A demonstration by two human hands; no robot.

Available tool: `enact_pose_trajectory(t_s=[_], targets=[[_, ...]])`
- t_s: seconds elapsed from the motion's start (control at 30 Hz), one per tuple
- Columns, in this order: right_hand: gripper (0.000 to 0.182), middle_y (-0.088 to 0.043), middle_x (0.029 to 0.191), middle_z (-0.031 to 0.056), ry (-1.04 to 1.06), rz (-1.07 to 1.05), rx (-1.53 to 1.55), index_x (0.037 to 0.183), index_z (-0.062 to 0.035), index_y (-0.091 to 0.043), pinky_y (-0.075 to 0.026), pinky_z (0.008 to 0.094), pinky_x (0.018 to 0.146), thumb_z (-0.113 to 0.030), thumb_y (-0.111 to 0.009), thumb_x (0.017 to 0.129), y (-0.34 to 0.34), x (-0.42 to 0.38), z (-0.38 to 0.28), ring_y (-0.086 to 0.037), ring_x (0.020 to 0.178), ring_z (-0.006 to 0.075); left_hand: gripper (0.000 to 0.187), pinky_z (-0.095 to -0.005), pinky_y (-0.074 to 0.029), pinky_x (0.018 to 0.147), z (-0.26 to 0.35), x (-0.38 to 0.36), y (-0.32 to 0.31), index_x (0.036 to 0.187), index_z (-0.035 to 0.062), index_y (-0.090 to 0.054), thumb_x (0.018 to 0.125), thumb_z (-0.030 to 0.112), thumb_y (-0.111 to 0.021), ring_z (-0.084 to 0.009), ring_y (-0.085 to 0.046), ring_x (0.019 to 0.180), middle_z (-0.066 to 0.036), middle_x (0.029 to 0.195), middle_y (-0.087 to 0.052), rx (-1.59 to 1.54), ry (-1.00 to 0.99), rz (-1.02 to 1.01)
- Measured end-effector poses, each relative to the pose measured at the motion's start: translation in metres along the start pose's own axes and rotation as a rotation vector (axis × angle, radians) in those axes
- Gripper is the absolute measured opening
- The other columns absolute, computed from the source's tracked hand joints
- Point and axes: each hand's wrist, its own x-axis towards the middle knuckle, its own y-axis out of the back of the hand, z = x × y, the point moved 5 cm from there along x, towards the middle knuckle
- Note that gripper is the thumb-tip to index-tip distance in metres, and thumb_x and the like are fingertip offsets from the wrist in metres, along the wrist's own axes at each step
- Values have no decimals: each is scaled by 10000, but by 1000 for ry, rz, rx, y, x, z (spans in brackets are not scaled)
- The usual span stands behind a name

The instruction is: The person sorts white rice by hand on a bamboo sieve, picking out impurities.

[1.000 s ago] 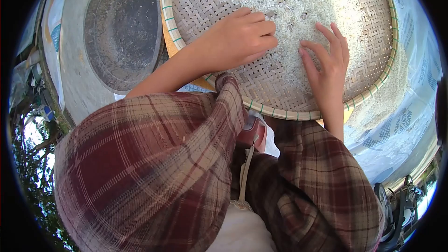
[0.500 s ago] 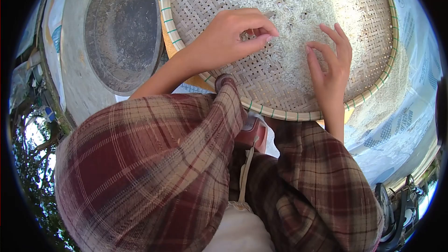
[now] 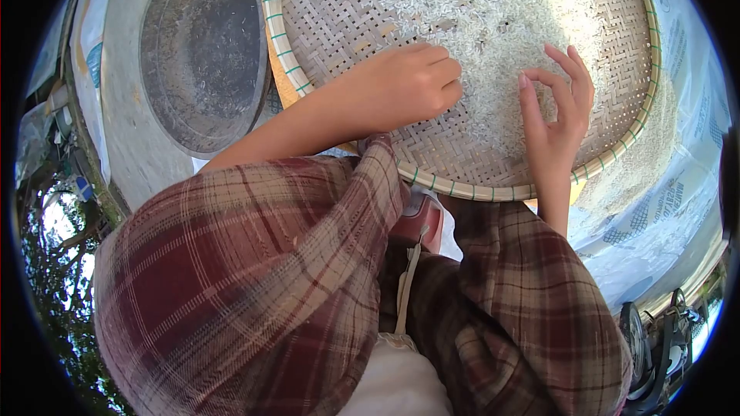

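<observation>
A round woven bamboo winnowing tray (image 3: 455,156) with a green-stitched rim lies in front of me. White rice grains (image 3: 478,8) spread thinly across it, with small dark specks among them. My left hand (image 3: 416,86) is over the tray's near left part, its fingers curled in and its back toward me. Whatever those fingers hold is hidden. At the right, my right hand (image 3: 561,108) is raised over the rice. Its thumb and index fingertips meet in a pinch while the other fingers stay extended. Anything in that pinch is too small to make out.
A dark round basin (image 3: 202,54) with scattered grains inside stands left of the tray. More grain (image 3: 628,169) lies on printed plastic sheeting (image 3: 655,223) at the right. A parked two-wheeler (image 3: 655,347) shows at the lower right edge.
My left hand has turned and curled its fingers, moving slightly toward me from its earlier pinch over the grains. My right hand has shifted a little right, keeping its pinch.
</observation>
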Motion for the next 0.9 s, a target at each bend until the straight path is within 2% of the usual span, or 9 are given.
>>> enact_pose_trajectory(t_s=[0.17, 0.27, 0.33, 0.37, 0.43, 0.57, 0.63, 0.8, 0.9], targets=[[69, -562, 1148, 95, -57, 21, 8, 832, -64, -637, -325, 431, 981, -66, -655, 766, 3, 0, 1, -407, 1208, 331, 133, -282, -482, 690, 3, 1, -2, 817, -1, -590, 690, 17, -624, -213, -561, 779, -79, 839, -570, 142, -123, 6], [61, -570, 1145, 92, -89, 41, 33, 825, -65, -641, -324, 429, 984, -64, -655, 765, 5, 0, 5, -412, 1207, 328, 69, -273, -477, 690, -9, 0, 14, 820, 3, -594, 757, 20, -615, -179, -557, 740, -62, 842, -576, -171, 70, 160], [64, -571, 1143, 91, -101, 41, 66, 822, -68, -643, -323, 429, 985, -61, -658, 761, 6, 0, 4, -415, 1205, 329, 56, -280, -474, 697, -29, -5, 11, 852, 7, -598, 834, 58, -584, -138, -552, 730, -33, 850, -579, -909, 594, 194], [67, -572, 1141, 90, -111, 41, 100, 819, -70, -646, -323, 430, 985, -58, -662, 756, 7, 1, 3, -417, 1204, 330, 56, -280, -474, 697, -29, -3, 10, 852, 7, -598, 834, 58, -584, -138, -552, 730, -33, 850, -579, -907, 591, 198], [73, -570, 1146, 92, -99, 37, 141, 819, -73, -648, -322, 433, 985, -55, -665, 750, 7, 2, -5, -413, 1208, 330, 101, -279, -477, 724, -33, 0, -2, 902, 22, -596, 873, 114, -567, -119, -562, 779, -21, 868, -584, -1552, 789, 291], [175, -535, 1181, 99, 72, 3, 147, 842, -93, -644, -304, 466, 991, -37, -689, 683, 5, 17, -37, -400, 1208, 350, 112, -296, -491, 781, -21, 17, -25, 949, 46, -578, 891, 131, -531, -148, -592, 843, -44, 893, -600, -2052, 825, 376], [205, -526, 1205, 90, 188, -10, 93, 849, -120, -633, -275, 516, 999, -77, -696, 659, -2, 23, -48, -412, 1202, 339, 112, -302, -492, 790, -12, 23, -26, 947, 37, -572, 899, 113, -506, -149, -595, 850, -56, 902, -605, -2201, 829, 384], [224, -506, 1244, 90, 283, -9, 19, 924, -117, -624, -252, 502, 1028, -151, -687, 712, -4, 25, -59, -384, 1241, 304, 100, -286, -507, 770, -22, 12, -23, 916, 21, -570, 888, 95, -507, -171, -614, 837, -63, 855, -612, -2361, 793, 486], [344, -470, 1264, 124, 119, 78, 146, 1043, -82, -588, -255, 496, 1023, -154, -693, 724, 6, 21, -49, -374, 1235, 341, 88, -268, -523, 704, -30, -3, -17, 909, 27, -565, 882, 93, -514, -167, -611, 790, -52, 819, -599, -2305, 891, 569]])
